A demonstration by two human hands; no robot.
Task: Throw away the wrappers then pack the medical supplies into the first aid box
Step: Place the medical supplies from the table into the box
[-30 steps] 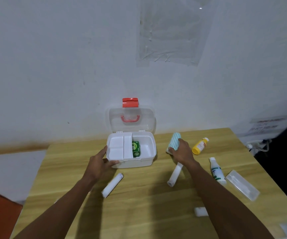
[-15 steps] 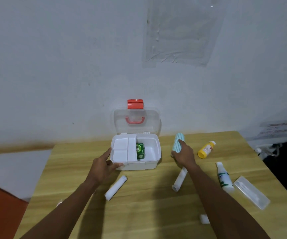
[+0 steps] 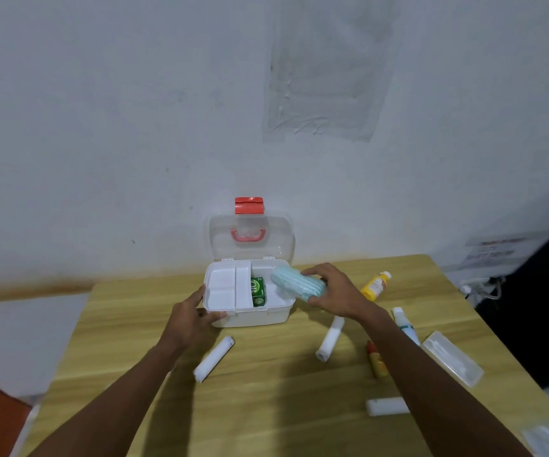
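Note:
The white first aid box (image 3: pixel 253 316) stands open at the back of the wooden table, its clear lid with red latch leaning up against the wall. A green packet (image 3: pixel 257 290) lies inside, beside a white tray insert. My left hand (image 3: pixel 191 318) grips the box's front left corner. My right hand (image 3: pixel 335 293) holds a pale blue striped roll (image 3: pixel 296 283) over the box's right rim, one end above the open compartment.
Two white bandage rolls (image 3: pixel 213 357) (image 3: pixel 329 338) lie in front of the box. To the right are a yellow bottle (image 3: pixel 375 285), a white bottle (image 3: pixel 405 328), a small red-yellow tube (image 3: pixel 376 359), a clear flat case (image 3: pixel 452 361) and a small white roll (image 3: pixel 386 406).
My right hand lifted the blue striped roll off the table and carried it left, over the box's right side. My left hand stayed on the box.

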